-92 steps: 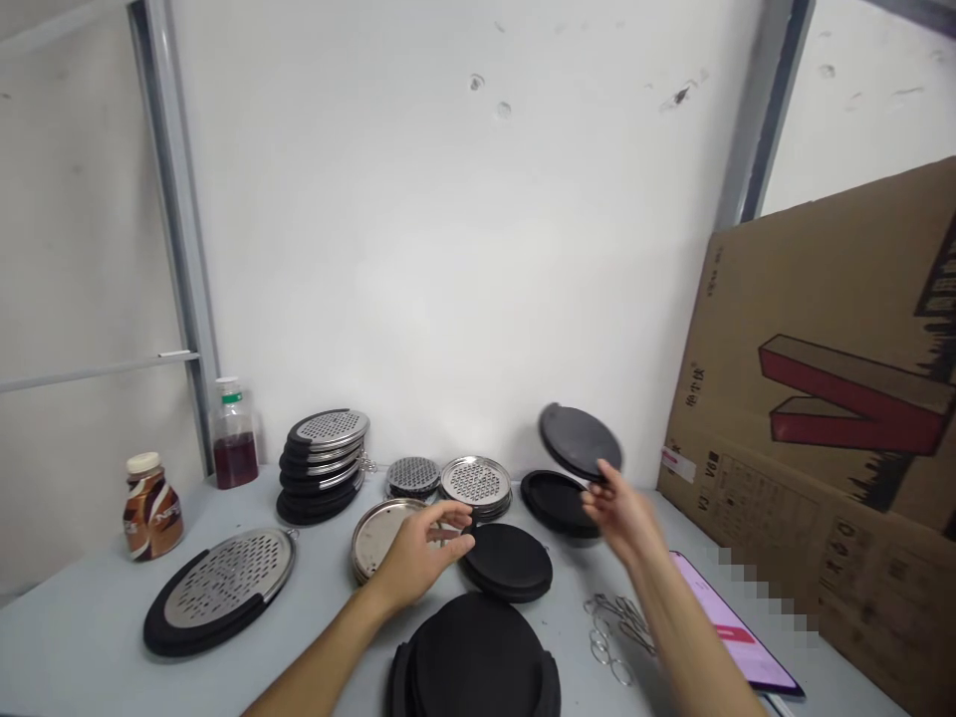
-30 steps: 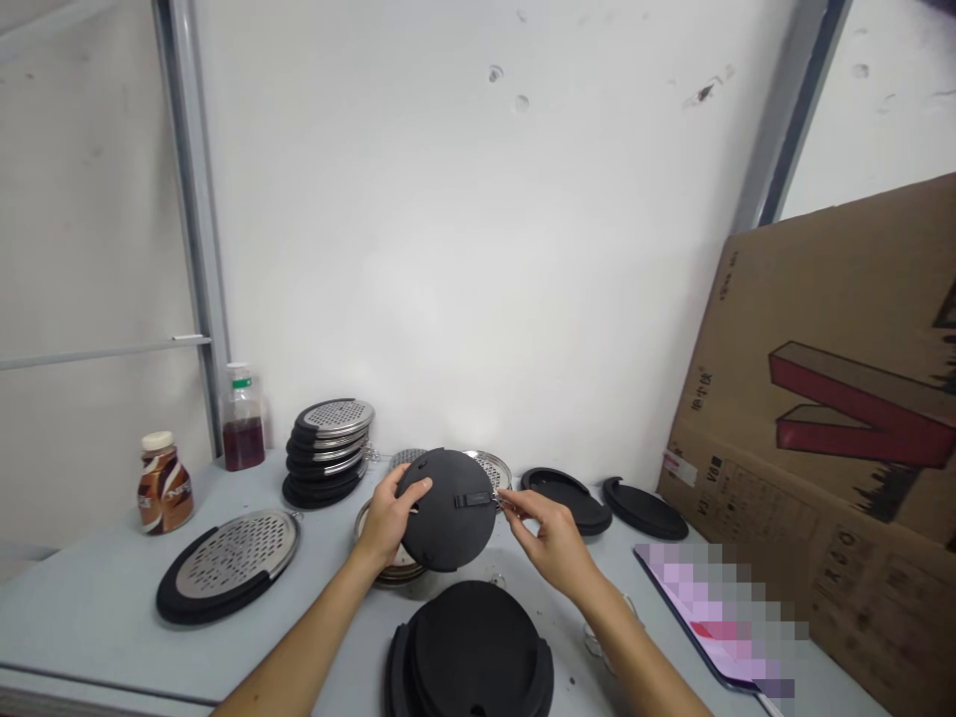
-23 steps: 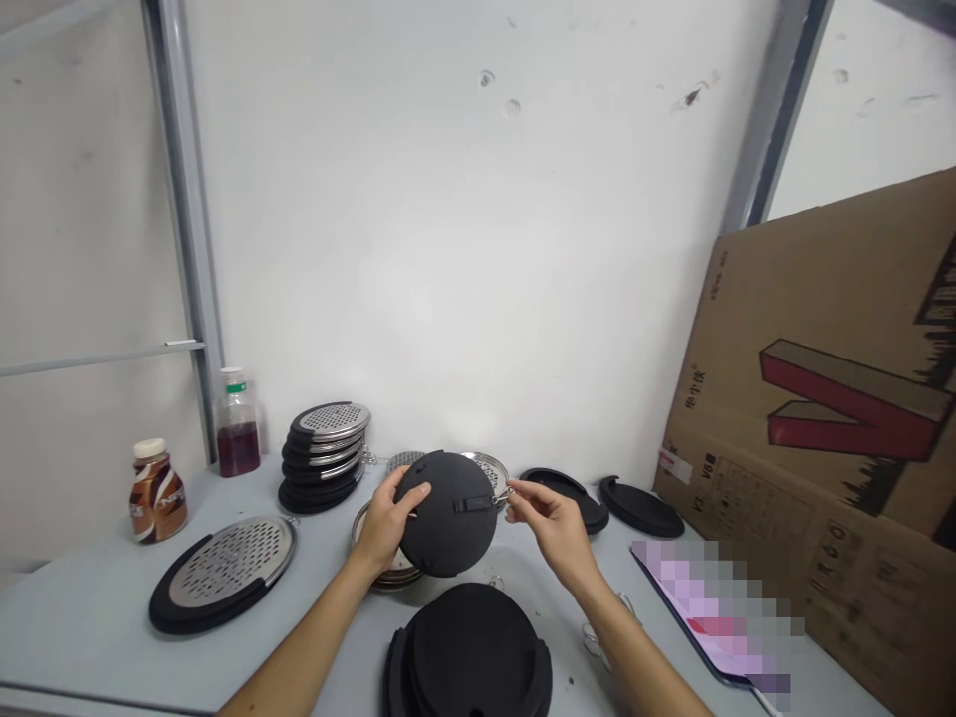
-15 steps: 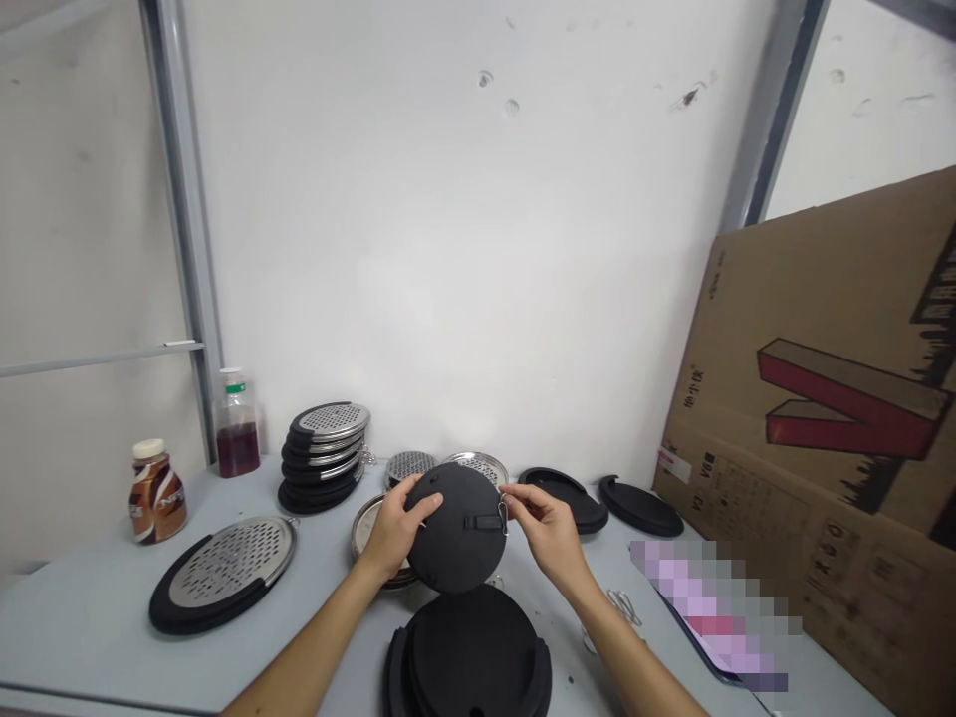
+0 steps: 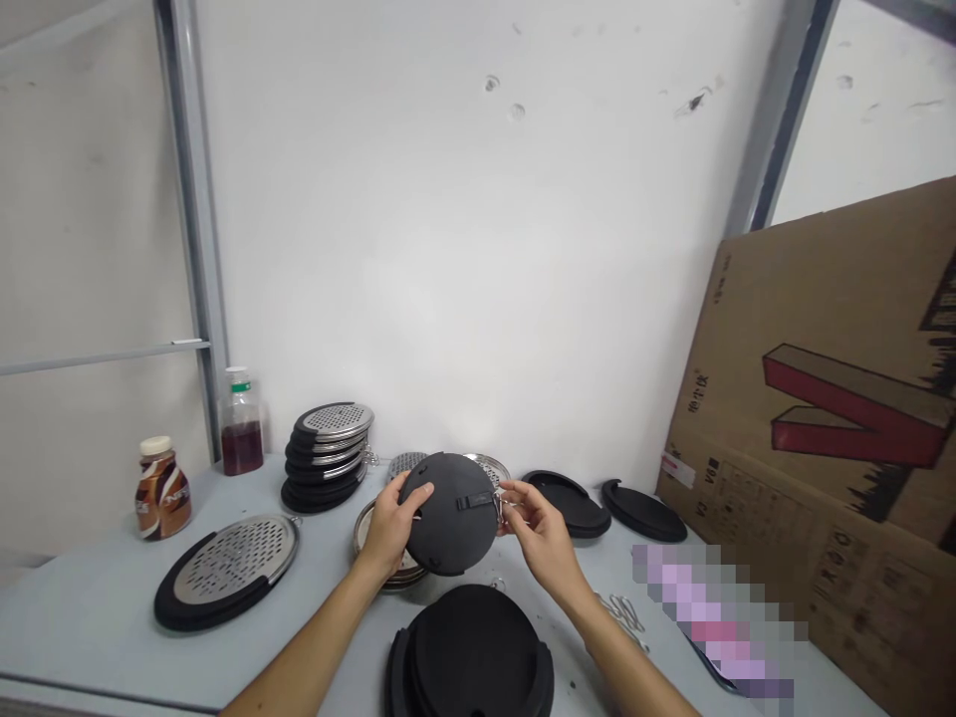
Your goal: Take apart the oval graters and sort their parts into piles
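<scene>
A round black plastic disc (image 5: 448,538) is held up in front of me, with a small rectangular clip strip near its right edge. My left hand (image 5: 392,526) grips its left edge, thumb lying on the near face. At the opposite edge, my right hand (image 5: 534,520) pinches a bent wire hook (image 5: 500,506) against the end of the strip. Directly below stand stacked black round covers (image 5: 474,647). Behind my left hand, metal rings or plates (image 5: 365,523) are partly hidden by the disc. Several loose wire hooks (image 5: 623,612) lie beside my right forearm.
Perforated metal plates with black rims form a stack (image 5: 329,458); a single one (image 5: 231,568) lies at front left. Two bottles (image 5: 162,493) stand left. Black covers (image 5: 568,503) lie at the back right. A big cardboard box (image 5: 814,418) and a blurred flat object (image 5: 717,622) are right.
The disc has tilted and turned slightly, its clip end rising a little. My right fingers have closed in around the hook at the edge. The camera view has shifted slightly.
</scene>
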`<action>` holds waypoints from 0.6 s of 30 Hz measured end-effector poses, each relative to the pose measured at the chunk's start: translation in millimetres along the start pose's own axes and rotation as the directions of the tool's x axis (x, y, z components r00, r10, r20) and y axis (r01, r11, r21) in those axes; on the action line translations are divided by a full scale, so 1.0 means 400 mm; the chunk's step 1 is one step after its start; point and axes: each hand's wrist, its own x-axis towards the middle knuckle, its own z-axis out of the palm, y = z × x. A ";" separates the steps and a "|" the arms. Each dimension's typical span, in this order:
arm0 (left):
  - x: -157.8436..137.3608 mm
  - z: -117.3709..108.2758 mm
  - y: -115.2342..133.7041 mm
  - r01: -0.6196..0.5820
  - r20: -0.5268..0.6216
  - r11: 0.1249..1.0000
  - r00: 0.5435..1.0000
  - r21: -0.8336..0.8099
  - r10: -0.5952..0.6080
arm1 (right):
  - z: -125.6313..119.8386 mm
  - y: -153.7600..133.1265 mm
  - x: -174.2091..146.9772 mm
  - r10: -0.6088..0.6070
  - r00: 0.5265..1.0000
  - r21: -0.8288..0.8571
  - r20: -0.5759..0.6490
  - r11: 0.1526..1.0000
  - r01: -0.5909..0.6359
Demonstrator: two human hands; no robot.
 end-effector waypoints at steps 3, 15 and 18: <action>0.002 0.001 0.001 -0.001 -0.010 1.000 1.000 -0.006 0.001 | -0.001 -0.008 -0.005 -0.037 0.998 -0.100 0.056 0.994 0.043; 0.004 -0.005 0.004 -0.002 -0.015 1.000 1.000 0.008 0.002 | -0.040 0.006 0.003 -0.315 0.930 -0.609 0.189 0.705 0.363; 0.003 -0.005 0.002 -0.022 0.007 1.000 1.000 0.018 0.022 | -0.040 0.009 -0.001 -0.438 0.873 -0.728 0.215 0.524 0.442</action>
